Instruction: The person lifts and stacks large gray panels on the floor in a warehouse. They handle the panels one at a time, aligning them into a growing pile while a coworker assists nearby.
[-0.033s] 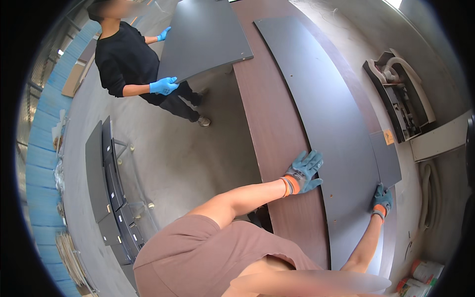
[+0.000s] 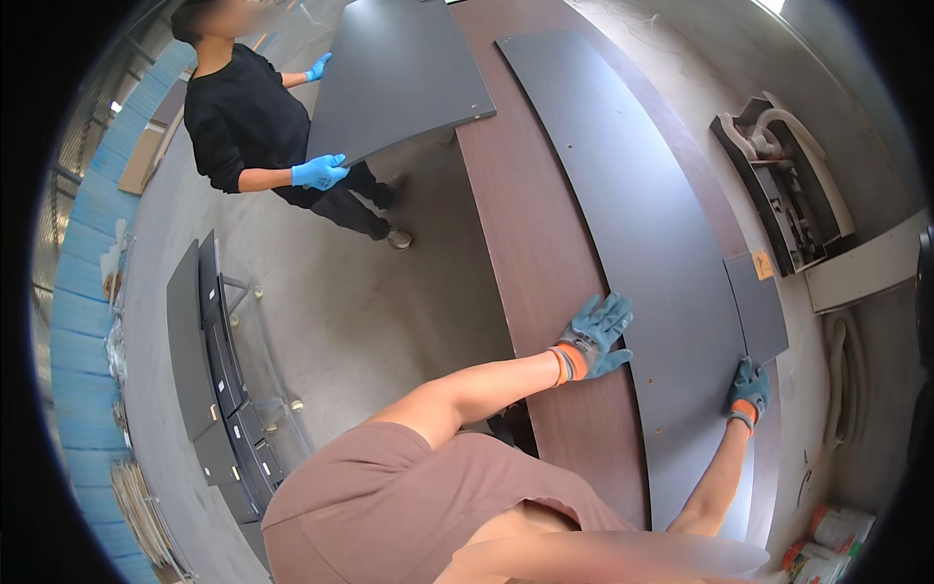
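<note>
Your view is evenly bright with soft daylight from the upper right; fisheye bends edges, black rim, blurred bottom foreground.

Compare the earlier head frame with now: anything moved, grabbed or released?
Nothing visibly changed. The left hand lies flat on the left edge of the long dark panel, the right hand is at its right edge, and the co-worker in blue gloves holds the other dark panel as before.

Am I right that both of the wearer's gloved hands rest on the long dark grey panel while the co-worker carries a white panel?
Not quite: the head view shows the co-worker's panel is dark grey, not white. The left hand and right hand do rest on the long dark grey panel.
</note>
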Motion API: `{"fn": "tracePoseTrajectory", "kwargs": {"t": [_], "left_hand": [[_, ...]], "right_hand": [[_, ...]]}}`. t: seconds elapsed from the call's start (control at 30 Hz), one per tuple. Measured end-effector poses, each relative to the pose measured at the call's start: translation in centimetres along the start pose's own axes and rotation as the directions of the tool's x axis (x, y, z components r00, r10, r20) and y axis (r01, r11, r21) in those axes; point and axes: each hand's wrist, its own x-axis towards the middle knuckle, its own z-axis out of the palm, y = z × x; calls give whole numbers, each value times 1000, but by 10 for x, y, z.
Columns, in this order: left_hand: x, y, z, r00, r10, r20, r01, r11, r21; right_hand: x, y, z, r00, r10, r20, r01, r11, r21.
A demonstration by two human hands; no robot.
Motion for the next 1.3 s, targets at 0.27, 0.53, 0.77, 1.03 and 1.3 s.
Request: {"fn": "tracePoseTrajectory", "kwargs": {"t": [0.27, 0.53, 0.77, 1.03, 1.3], "left_hand": [[-4, 4, -29, 999, 11, 45, -10, 999, -30], [2, 1, -50, 996, 85, -35, -90, 981, -174], [11, -12, -78, 974, 101, -205, -179, 893, -412], [162, -130, -60, 660, -748, 66, 358, 235, -904], [302, -245, -67, 472, -868, 152, 622, 207, -755]], "right_hand": [[-43, -45, -54, 999, 33, 17, -32, 998, -59], [-53, -72, -84, 986, 144, 90, -133, 984, -120], [-41, -104, -82, 984, 175, 36, -170, 980, -105], [-32, -142, -98, 887, 463, 4, -457, 878, -142], [-25, -167, -95, 857, 516, -5, -497, 823, -274]]}}
